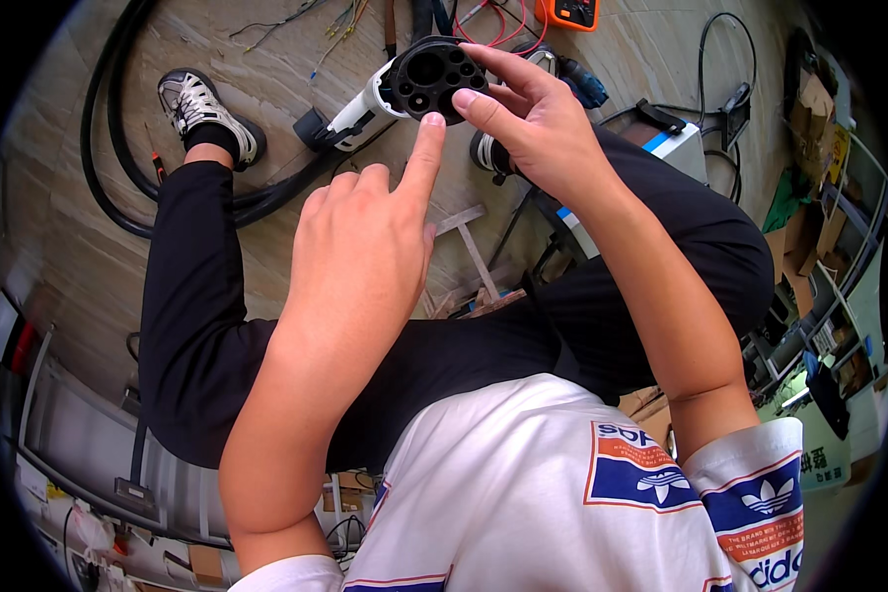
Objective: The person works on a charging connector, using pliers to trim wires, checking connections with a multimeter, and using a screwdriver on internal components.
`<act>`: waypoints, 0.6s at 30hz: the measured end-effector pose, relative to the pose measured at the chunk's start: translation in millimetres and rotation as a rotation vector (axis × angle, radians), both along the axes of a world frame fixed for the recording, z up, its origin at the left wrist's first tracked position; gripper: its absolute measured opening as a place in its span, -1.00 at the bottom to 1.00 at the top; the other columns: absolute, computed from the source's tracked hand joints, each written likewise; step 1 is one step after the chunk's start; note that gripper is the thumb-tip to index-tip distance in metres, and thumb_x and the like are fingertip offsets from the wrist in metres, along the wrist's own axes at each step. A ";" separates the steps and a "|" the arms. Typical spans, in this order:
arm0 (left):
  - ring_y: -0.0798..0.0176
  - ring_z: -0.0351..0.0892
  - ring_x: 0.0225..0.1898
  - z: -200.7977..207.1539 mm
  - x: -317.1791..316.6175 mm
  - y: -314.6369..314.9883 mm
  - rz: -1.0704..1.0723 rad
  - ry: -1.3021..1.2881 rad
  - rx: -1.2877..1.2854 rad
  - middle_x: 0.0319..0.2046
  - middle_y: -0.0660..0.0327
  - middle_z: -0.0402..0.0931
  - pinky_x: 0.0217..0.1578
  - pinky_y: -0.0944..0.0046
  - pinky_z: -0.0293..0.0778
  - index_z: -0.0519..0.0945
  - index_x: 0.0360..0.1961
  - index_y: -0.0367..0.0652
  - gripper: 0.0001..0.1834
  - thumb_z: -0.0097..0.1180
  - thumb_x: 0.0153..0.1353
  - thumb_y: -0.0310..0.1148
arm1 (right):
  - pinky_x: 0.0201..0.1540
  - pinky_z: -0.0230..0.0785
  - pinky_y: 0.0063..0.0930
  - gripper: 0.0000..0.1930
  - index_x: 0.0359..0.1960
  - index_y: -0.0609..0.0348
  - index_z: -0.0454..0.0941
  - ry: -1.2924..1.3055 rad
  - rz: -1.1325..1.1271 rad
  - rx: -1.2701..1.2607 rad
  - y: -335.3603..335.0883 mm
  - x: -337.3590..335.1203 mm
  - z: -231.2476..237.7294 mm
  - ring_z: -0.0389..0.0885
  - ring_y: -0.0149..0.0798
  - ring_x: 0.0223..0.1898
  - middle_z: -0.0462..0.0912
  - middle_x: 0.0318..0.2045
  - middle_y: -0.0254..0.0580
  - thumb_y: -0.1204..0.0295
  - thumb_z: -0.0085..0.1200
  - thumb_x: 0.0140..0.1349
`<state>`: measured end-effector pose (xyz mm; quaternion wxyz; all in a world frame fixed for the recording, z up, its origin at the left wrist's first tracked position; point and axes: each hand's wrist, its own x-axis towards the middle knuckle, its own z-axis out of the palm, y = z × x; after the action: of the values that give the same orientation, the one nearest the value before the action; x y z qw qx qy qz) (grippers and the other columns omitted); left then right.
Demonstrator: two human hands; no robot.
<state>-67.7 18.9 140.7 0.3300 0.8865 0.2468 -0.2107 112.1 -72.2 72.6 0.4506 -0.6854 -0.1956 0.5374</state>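
White cotton T-shirt [523, 483] with red-and-blue printed patches fills the lower edge, closest to the lens, above black trousers [444, 345] on bent legs. Held up in front of the knees is a black round charging connector [434, 77] with several sockets in its face and a white plastic handle, its face turned toward the camera. Right hand [528, 123] is clamped on the connector's right rim, thumb and fingers wrapped around it. Left hand [365, 247] is not gripping anything: its fingers are curled and the index finger is stretched out, its tip touching the lower edge of the connector's face. Thick black cable [118, 148] loops over the wooden floor [266, 69] behind, near a grey-and-white sneaker [202, 109]. An orange handheld meter [568, 12] with red leads lies at the top.
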 end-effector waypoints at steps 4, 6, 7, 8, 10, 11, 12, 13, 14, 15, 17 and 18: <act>-0.07 0.59 -0.16 -0.5 -0.5 -0.8 0.007 -0.013 0.010 -0.24 0.01 0.56 -0.04 0.00 0.50 0.16 0.54 -0.16 -0.08 0.32 0.17 -0.46 | 0.11 0.51 -0.40 -0.41 0.33 0.26 0.46 -0.029 0.010 0.003 0.3 -0.5 0.0 0.62 -0.29 0.12 0.71 0.01 -0.11 0.28 0.29 0.33; -0.07 0.59 -0.16 -0.5 -0.9 -0.8 0.005 -0.014 0.010 -0.24 0.01 0.56 -0.04 -0.01 0.50 0.16 0.54 -0.15 -0.08 0.32 0.18 -0.46 | 0.12 0.50 -0.38 -0.41 0.34 0.26 0.46 -0.045 0.022 0.004 -0.1 0.1 -1.4 0.61 -0.28 0.13 0.71 0.02 -0.10 0.27 0.28 0.34; -0.08 0.59 -0.15 -0.7 -0.8 -0.7 0.005 -0.015 0.010 -0.24 0.01 0.56 -0.04 -0.01 0.50 0.16 0.54 -0.14 -0.08 0.32 0.18 -0.46 | 0.13 0.49 -0.37 -0.41 0.34 0.26 0.46 -0.054 0.028 0.004 -1.1 0.5 -4.1 0.61 -0.27 0.14 0.71 0.02 -0.10 0.26 0.27 0.34; -0.08 0.59 -0.15 -0.7 -0.3 -0.6 0.003 -0.008 0.008 -0.23 0.00 0.57 -0.04 -0.01 0.50 0.16 0.54 -0.14 -0.08 0.32 0.18 -0.46 | 0.14 0.49 -0.36 -0.41 0.34 0.25 0.45 -0.063 0.034 0.005 -2.1 0.7 -6.0 0.60 -0.27 0.15 0.70 0.02 -0.10 0.25 0.27 0.35; -0.08 0.59 -0.15 -0.4 0.9 -0.5 0.001 0.005 0.003 -0.23 0.00 0.57 -0.03 -0.01 0.50 0.16 0.54 -0.14 -0.08 0.32 0.18 -0.45 | 0.15 0.48 -0.35 -0.41 0.34 0.23 0.45 -0.043 0.030 0.006 -3.1 0.8 -7.5 0.59 -0.25 0.16 0.70 0.03 -0.09 0.24 0.27 0.35; -0.08 0.59 -0.15 -0.3 1.1 -0.4 -0.001 0.005 0.005 -0.23 0.00 0.57 -0.03 -0.01 0.50 0.16 0.54 -0.14 -0.08 0.32 0.18 -0.45 | 0.15 0.47 -0.34 -0.41 0.34 0.23 0.45 -0.032 0.028 0.008 -3.2 0.9 -7.7 0.59 -0.24 0.17 0.70 0.03 -0.09 0.24 0.27 0.35; -0.08 0.59 -0.15 -0.1 1.3 -0.3 -0.003 0.006 0.006 -0.22 0.00 0.57 -0.03 -0.01 0.50 0.16 0.54 -0.14 -0.08 0.32 0.18 -0.45 | 0.16 0.47 -0.34 -0.41 0.34 0.22 0.46 -0.028 0.029 0.009 -2.9 1.1 -6.9 0.59 -0.24 0.17 0.70 0.04 -0.09 0.24 0.27 0.35; -0.07 0.60 -0.14 -0.2 1.3 -0.2 -0.005 0.006 0.008 -0.22 0.00 0.57 -0.03 -0.01 0.50 0.16 0.54 -0.15 -0.08 0.32 0.18 -0.45 | 0.16 0.47 -0.35 -0.41 0.35 0.20 0.46 -0.025 0.031 0.011 -2.4 1.1 -5.6 0.59 -0.23 0.17 0.69 0.04 -0.09 0.24 0.27 0.34; -0.07 0.60 -0.14 -0.4 1.1 -0.3 -0.001 0.003 0.005 -0.22 0.00 0.57 -0.03 -0.01 0.50 0.16 0.54 -0.15 -0.08 0.32 0.18 -0.45 | 0.16 0.47 -0.36 -0.41 0.35 0.19 0.46 -0.021 0.032 0.013 -2.0 1.2 -4.4 0.59 -0.23 0.17 0.69 0.05 -0.09 0.24 0.27 0.34; -0.07 0.60 -0.14 -0.7 0.8 -0.5 0.003 0.001 0.002 -0.22 0.00 0.57 -0.03 -0.01 0.50 0.16 0.54 -0.15 -0.08 0.32 0.18 -0.45 | 0.18 0.46 -0.34 -0.41 0.34 0.20 0.46 -0.024 0.040 0.008 -1.8 1.5 -3.3 0.58 -0.21 0.18 0.69 0.06 -0.09 0.24 0.28 0.33; -0.02 0.60 -0.18 -2.5 -0.5 -2.0 0.004 -0.024 0.034 -0.27 0.04 0.57 -0.07 0.03 0.51 0.21 0.52 -0.14 -0.11 0.32 0.17 -0.43 | 0.20 0.45 -0.31 -0.39 0.34 0.20 0.46 -0.030 0.056 0.000 -1.5 3.1 -1.6 0.58 -0.18 0.20 0.68 0.08 -0.10 0.24 0.30 0.30; 0.02 0.61 -0.21 -5.3 -2.1 -4.8 0.001 -0.046 0.069 -0.32 0.08 0.57 -0.12 0.07 0.51 0.26 0.50 -0.13 -0.15 0.32 0.17 -0.41 | 0.22 0.44 -0.28 -0.38 0.34 0.22 0.46 -0.047 0.074 0.004 -3.4 4.0 -4.1 0.57 -0.16 0.21 0.68 0.09 -0.10 0.24 0.31 0.29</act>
<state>-69.8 14.1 135.3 0.3050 0.9018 0.2467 -0.1814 116.1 -75.5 68.5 0.4271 -0.6892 -0.2323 0.5372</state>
